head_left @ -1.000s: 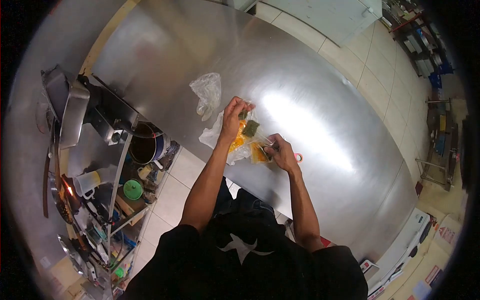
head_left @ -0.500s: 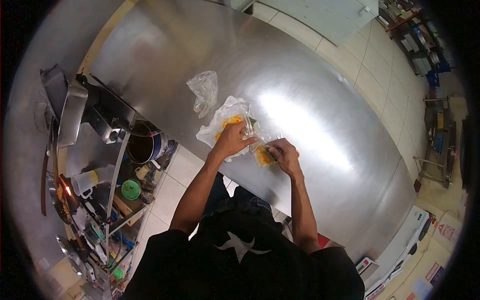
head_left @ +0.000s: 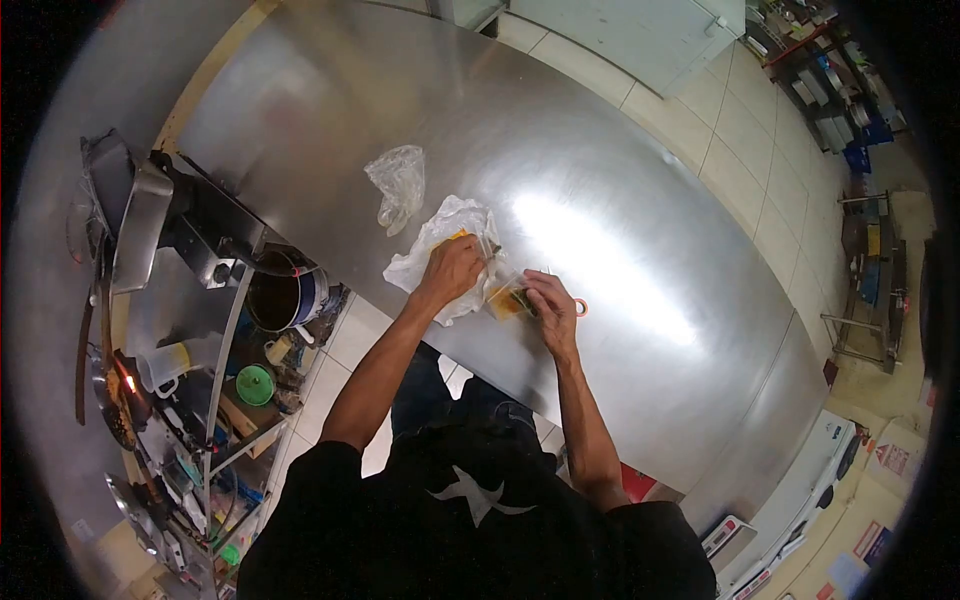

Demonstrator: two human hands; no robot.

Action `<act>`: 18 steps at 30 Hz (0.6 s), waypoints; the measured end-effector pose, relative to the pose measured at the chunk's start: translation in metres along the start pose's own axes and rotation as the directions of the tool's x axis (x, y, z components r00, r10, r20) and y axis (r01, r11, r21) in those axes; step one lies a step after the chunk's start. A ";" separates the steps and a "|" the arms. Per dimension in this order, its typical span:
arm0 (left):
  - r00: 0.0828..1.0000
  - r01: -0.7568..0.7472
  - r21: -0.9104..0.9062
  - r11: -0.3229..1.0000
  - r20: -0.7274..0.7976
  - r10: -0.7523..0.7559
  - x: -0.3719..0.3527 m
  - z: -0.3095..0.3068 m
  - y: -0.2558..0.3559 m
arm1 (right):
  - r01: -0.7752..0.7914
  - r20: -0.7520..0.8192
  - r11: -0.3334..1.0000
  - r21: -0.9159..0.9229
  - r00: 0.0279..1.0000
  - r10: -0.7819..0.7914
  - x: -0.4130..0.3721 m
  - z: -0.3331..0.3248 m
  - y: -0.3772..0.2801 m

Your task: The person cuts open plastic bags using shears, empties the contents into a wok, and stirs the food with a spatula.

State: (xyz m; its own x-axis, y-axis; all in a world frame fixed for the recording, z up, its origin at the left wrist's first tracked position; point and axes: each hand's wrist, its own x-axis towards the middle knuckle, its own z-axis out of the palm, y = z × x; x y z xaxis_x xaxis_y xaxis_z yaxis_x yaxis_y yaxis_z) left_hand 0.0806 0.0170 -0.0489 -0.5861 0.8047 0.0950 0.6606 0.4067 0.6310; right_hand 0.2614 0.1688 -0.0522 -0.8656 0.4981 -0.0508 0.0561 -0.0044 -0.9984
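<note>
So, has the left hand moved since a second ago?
Yes. Left hand moved down-frame, away from the clear bag, onto the white bag.

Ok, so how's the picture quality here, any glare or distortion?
Head view: fisheye bending, black corners; a bright glare patch on the steel table beside the right hand; the left hand and white plastic bag are evenly lit; the shelves by the frame's left edge sit dim, detail unreadable.
</note>
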 end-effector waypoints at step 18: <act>0.657 0.007 -0.813 0.583 -0.435 -0.615 -0.129 -0.065 -0.020 | -0.135 -0.110 0.969 0.207 0.981 0.160 0.003 0.009 -0.044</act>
State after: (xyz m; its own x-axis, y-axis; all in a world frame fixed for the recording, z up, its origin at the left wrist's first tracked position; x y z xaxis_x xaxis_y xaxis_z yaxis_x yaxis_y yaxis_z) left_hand 0.1124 -0.1233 -0.0234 -0.9959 0.0904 0.0095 -0.0004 -0.1090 0.9940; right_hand 0.2516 0.1631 -0.0083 -0.7855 0.5832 -0.2071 0.0684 -0.2508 -0.9656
